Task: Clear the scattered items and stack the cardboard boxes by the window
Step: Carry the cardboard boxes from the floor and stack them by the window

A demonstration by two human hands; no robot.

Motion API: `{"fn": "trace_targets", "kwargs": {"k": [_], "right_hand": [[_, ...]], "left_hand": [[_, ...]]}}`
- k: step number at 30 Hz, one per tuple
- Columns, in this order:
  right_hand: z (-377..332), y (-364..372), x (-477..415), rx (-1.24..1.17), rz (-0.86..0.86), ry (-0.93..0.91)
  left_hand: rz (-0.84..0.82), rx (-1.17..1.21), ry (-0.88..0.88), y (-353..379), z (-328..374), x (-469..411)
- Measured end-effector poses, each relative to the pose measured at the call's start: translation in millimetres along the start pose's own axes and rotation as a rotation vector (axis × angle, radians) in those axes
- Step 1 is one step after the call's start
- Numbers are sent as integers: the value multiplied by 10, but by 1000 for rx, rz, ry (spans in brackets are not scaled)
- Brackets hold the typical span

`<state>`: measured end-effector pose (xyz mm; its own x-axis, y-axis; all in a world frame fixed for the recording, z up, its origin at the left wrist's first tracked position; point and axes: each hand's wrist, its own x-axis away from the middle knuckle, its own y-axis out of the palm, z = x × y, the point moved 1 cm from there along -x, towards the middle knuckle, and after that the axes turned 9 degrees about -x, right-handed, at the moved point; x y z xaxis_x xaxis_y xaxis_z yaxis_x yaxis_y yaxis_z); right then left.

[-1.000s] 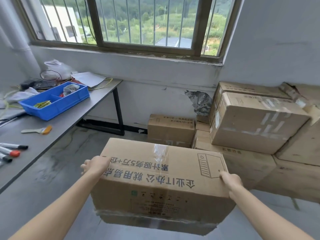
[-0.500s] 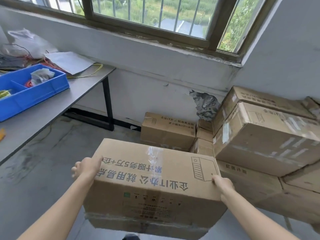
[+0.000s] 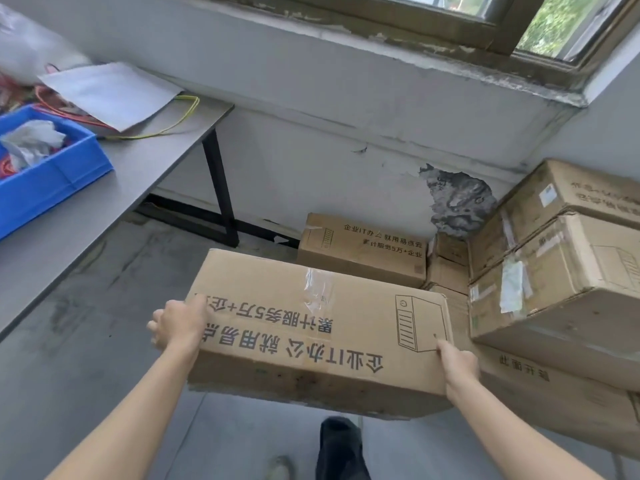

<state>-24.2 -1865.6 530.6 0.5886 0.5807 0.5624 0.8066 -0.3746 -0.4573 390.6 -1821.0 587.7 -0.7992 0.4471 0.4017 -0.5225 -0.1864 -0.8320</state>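
A long brown cardboard box point(image 3: 311, 327) with upside-down black print hangs tilted above the floor point(image 3: 86, 358). Other boxes point(image 3: 554, 271) stand stacked in the floor's corner beneath the window point(image 3: 554, 29).

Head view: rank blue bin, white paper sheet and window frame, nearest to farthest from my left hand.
1. Blue bin, on the table left of the left hand.
2. White paper sheet, farther back on the table.
3. Window frame, high on the wall.

A grey table point(image 3: 138, 174) bears a blue bin point(image 3: 69, 176) and a paper sheet point(image 3: 110, 88).
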Motion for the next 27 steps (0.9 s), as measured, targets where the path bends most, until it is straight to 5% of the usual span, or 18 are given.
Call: {"fn": "trace_targets", "kwargs": {"k": [11, 27], "right_hand": [[-92, 748, -1669, 30, -193, 151], [-203, 1515, -2843, 46, -80, 252]], "left_hand": [[61, 16, -155, 886, 1023, -483], [87, 37, -134, 2653, 1342, -1496]]}}
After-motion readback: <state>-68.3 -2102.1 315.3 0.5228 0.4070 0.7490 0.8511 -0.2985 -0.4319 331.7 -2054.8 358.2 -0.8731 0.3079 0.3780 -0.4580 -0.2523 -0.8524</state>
